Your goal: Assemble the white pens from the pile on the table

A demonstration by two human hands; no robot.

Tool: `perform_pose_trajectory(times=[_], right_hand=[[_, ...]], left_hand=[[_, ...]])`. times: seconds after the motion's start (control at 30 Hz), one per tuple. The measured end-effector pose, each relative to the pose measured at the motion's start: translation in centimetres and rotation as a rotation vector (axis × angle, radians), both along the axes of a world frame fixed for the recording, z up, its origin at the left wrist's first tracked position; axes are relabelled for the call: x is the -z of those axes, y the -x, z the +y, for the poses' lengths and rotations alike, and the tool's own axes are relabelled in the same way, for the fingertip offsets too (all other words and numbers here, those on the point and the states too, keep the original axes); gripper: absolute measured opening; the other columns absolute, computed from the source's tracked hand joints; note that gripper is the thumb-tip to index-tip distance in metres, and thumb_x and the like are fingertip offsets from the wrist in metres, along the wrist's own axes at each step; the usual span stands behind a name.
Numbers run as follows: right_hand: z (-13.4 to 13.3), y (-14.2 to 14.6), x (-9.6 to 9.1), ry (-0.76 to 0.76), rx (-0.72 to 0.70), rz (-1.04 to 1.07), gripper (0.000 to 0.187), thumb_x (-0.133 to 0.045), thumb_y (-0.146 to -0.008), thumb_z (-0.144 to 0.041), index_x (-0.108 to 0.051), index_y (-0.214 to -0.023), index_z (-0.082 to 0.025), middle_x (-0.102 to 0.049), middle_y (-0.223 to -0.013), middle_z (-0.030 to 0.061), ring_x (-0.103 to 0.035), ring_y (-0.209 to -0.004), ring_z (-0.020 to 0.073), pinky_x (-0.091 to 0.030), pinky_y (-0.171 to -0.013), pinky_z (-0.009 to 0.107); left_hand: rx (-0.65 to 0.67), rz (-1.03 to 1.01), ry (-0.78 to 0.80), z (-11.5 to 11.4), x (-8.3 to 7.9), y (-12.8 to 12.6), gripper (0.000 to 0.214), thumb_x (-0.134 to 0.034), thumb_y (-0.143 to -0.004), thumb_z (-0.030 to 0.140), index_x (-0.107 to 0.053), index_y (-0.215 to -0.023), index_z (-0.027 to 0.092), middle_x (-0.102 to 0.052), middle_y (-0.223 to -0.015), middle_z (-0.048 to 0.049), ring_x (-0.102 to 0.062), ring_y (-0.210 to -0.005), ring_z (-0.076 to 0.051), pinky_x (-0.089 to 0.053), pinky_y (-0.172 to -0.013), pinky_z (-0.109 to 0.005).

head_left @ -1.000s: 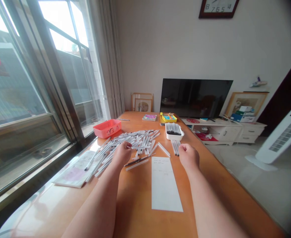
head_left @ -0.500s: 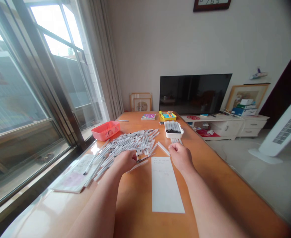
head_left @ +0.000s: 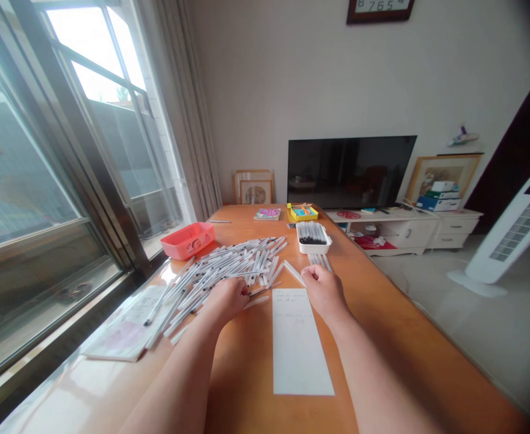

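My left hand point(head_left: 229, 296) is closed at the near edge of a large pile of white pen barrels and dark-tipped pen parts point(head_left: 229, 265). Whatever its fingers may hold is hidden. My right hand point(head_left: 323, 288) is closed too, fingertips pinched together, beside the top right corner of a long white paper sheet point(head_left: 299, 355) with faint writing. A single white pen barrel point(head_left: 294, 272) lies slanted, its near end by the right fingertips; I cannot tell whether they grip it. Just beyond that hand, a few barrels point(head_left: 320, 261) lie side by side before a white box point(head_left: 314, 247) packed with dark-ended pens.
A red plastic basket point(head_left: 188, 242) stands behind the pile at the left. Under the pile's left end lies a booklet point(head_left: 120, 337). Farther back are a yellow box point(head_left: 303, 213) and a colourful book point(head_left: 267, 214). The wooden table's right edge point(head_left: 409, 301) runs past my right arm.
The view has shifted slightly, so everything sits a little farther left and lower. Both hands stay closed in nearly the same places over the table.
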State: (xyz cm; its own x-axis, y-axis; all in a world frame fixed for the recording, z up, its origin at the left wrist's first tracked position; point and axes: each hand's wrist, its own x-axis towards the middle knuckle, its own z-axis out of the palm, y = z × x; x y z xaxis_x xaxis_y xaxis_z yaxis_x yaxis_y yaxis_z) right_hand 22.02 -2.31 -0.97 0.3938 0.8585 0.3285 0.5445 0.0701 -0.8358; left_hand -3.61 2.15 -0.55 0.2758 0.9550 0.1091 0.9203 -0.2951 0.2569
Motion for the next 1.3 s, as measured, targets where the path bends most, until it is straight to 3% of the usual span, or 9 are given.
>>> perform_pose_trajectory(times=[0.23, 0.43, 0.57, 0.73, 0.83, 1.0, 1.1, 1.3], right_hand=[[0.2, 0.2, 0.6, -0.011, -0.026, 0.028, 0.021, -0.055, -0.082, -0.036, -0.071, -0.077, -0.022, -0.072, -0.072, 0.0024, -0.063, -0.07, 0.0202, -0.042, -0.062, 0.027], [0.2, 0.3, 0.7, -0.003, -0.037, 0.036, 0.021, -0.055, -0.082, -0.035, -0.071, -0.076, -0.023, -0.071, -0.071, 0.0019, -0.063, -0.068, 0.0201, -0.042, -0.06, 0.027], [0.2, 0.6, 1.1, 0.02, -0.098, 0.095, 0.025, -0.055, -0.083, -0.039, -0.069, -0.074, -0.021, -0.069, -0.067, 0.002, -0.061, -0.063, 0.0183, -0.041, -0.055, 0.025], [-0.1, 1.7, 1.2, 0.168, -0.237, 0.392, 0.031, -0.061, -0.083, -0.045, -0.068, -0.072, -0.017, -0.068, -0.065, 0.0035, -0.058, -0.052, 0.0126, -0.039, -0.048, 0.021], [-0.4, 2.4, 0.8, 0.245, -0.301, 0.603, 0.032, -0.066, -0.082, -0.047, -0.069, -0.076, -0.016, -0.067, -0.065, 0.0046, -0.054, -0.048, 0.0103, -0.03, -0.039, 0.018], [-0.7, 2.8, 0.1, 0.217, -0.341, 0.899, 0.022, -0.074, -0.079, -0.036, -0.069, -0.081, -0.015, -0.067, -0.068, 0.0045, -0.056, -0.051, 0.0087, -0.031, -0.039, 0.015], [-0.7, 2.3, -0.2, 0.139, -0.303, 0.998, 0.019, -0.074, -0.079, -0.034, -0.068, -0.081, -0.015, -0.067, -0.069, 0.0033, -0.06, -0.056, 0.0096, -0.034, -0.041, 0.015], [-0.8, 1.2, -0.9, 0.061, -0.177, 1.057, 0.014, -0.068, -0.083, -0.028, -0.066, -0.081, -0.014, -0.07, -0.072, 0.0058, -0.061, -0.056, 0.0102, -0.037, -0.041, 0.015]], left_hand=[[0.034, 0.005, -0.081, 0.0, -0.1, -0.3, 0.014, -0.054, -0.076, 0.018, -0.066, -0.071, 0.022, -0.069, -0.077, -0.0063, -0.059, -0.072, -0.021, -0.032, -0.063, -0.028], [-0.011, -0.075, 0.029, 0.2, -0.6, 0.4, 0.009, -0.055, -0.072, 0.023, -0.06, -0.065, 0.021, -0.061, -0.063, -0.002, -0.049, -0.06, -0.016, -0.027, -0.057, -0.028], [0.002, -0.231, 0.096, -0.4, -1.5, 0.5, 0.01, -0.056, -0.069, 0.027, -0.059, -0.063, 0.02, -0.055, -0.057, 0.0006, -0.044, -0.057, -0.015, -0.025, -0.055, -0.027], [0.018, -0.451, 0.22, -1.7, -2.6, -0.6, 0.014, -0.06, -0.068, 0.032, -0.064, -0.068, 0.019, -0.053, -0.057, 0.0022, -0.043, -0.056, -0.014, -0.027, -0.053, -0.025], [0.066, -0.513, 0.295, -2.4, -2.8, -1.4, 0.018, -0.058, -0.072, 0.035, -0.067, -0.073, 0.02, -0.05, -0.058, 0.0032, -0.039, -0.053, -0.012, -0.027, -0.05, -0.025], [0.217, -0.569, 0.337, -2.9, -2.5, -2.2, 0.021, -0.059, -0.076, 0.039, -0.068, -0.076, 0.02, -0.056, -0.064, 0.0018, -0.043, -0.057, -0.012, -0.031, -0.053, -0.025], [0.193, -0.537, 0.277, -2.5, -2.2, -2.2, 0.022, -0.059, -0.078, 0.039, -0.068, -0.077, 0.019, -0.059, -0.066, 0.0, -0.047, -0.06, -0.014, -0.031, -0.054, -0.025], [0.139, -0.2, 0.05, -1.2, -0.5, -1.8, 0.017, -0.065, -0.072, 0.032, -0.072, -0.083, 0.022, -0.068, -0.084, -0.0049, -0.058, -0.073, -0.019, -0.037, -0.062, -0.028]])
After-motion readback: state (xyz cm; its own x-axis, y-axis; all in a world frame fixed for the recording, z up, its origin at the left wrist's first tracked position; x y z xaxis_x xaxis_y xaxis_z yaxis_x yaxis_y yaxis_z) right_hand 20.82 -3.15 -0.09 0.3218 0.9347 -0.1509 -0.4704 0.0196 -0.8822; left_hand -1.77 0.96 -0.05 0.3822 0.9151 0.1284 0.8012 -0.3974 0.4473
